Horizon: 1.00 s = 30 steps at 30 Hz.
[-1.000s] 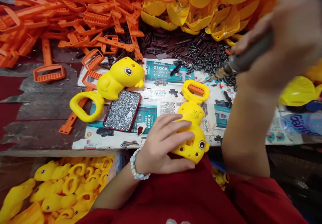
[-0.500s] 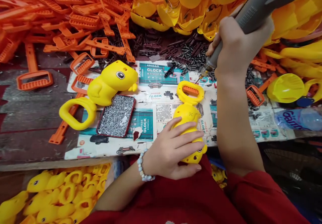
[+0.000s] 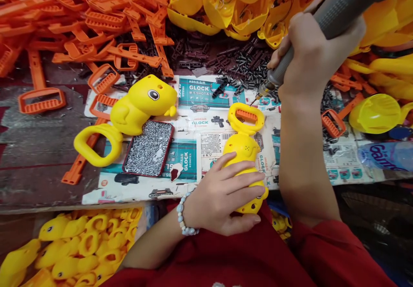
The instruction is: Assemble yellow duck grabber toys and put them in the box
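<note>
The right hand grasps a driver, its tip at the far loop of the yellow toy (long axis running outward), whose near end the left hand holds.

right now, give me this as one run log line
left-hand grip: on yellow toy | right-hand grip: holds grey screwdriver, tip at toy's ring handle, contact unclear | screw tray: left of that toy

Gap between tray, held toy; right forearm blocks, beyond unclear.
</note>
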{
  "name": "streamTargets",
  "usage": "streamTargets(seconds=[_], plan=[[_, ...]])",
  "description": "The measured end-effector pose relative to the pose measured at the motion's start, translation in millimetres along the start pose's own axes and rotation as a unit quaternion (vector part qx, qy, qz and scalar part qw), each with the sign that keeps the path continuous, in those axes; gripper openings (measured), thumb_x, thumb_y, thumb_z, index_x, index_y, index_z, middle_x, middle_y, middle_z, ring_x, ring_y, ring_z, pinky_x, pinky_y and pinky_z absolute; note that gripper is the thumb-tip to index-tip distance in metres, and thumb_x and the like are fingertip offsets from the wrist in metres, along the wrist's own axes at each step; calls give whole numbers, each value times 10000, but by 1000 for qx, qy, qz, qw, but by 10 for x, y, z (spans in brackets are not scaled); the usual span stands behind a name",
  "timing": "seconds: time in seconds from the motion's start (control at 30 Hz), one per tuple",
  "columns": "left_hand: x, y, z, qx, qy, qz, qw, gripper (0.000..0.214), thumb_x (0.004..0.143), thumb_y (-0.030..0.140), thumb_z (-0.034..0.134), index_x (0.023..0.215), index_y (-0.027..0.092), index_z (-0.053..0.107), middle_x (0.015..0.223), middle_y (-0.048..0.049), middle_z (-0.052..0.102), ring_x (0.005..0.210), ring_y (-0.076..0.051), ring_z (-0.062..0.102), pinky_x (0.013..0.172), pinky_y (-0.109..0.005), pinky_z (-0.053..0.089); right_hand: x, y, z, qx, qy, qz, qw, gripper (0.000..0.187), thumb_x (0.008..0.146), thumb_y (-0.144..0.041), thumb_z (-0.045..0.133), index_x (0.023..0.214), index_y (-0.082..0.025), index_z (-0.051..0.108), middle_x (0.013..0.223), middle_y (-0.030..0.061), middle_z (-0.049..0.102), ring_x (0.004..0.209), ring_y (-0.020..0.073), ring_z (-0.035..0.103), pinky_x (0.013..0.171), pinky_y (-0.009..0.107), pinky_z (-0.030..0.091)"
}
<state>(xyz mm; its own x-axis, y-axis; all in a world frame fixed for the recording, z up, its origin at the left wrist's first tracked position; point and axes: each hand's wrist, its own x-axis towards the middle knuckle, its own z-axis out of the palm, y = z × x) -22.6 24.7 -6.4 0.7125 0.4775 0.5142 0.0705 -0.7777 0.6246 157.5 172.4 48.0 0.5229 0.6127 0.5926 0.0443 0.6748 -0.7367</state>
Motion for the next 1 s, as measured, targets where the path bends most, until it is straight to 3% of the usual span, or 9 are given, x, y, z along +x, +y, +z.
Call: streamTargets(seconds=[0.4,0.77,0.93,1.0], plan=[[-4,-23,13,-9,25,-2,1000,297,848,393,546,1019,168,638,1099,-58,712,1138,-211,594,1113,-411,312,-65,138,-39,-4,0,-47,999,164,648,-109,531,653,-182,384,505,-64,328,325,103,363,272,247,283],[20,-9,49,-41,54,3,998,277,808,302,572,1034,147,616,1054,-73,717,1097,-203,619,1058,-389,410,-166,219,-23,-46,2,-35,998,130,677,-184,543,702,-163,417,545,-61,361,341,86,389,284,216,311],[47,83,199,-8,35,18,999,328,853,320,506,1092,112,593,1143,-93,681,1165,-221,566,1052,-392,418,-332,238,34,-18,29,-91,995,93,767,-107,546,801,-128,462,716,-78,486,400,13,444,388,102,334],[58,160,262,36,7,20,999,379,864,329,500,1135,76,581,1204,-121,640,1197,-248,531,1054,-404,417,-426,182,90,17,11,-87,996,99,782,-105,552,864,-144,512,826,-87,539,432,1,467,413,100,349]])
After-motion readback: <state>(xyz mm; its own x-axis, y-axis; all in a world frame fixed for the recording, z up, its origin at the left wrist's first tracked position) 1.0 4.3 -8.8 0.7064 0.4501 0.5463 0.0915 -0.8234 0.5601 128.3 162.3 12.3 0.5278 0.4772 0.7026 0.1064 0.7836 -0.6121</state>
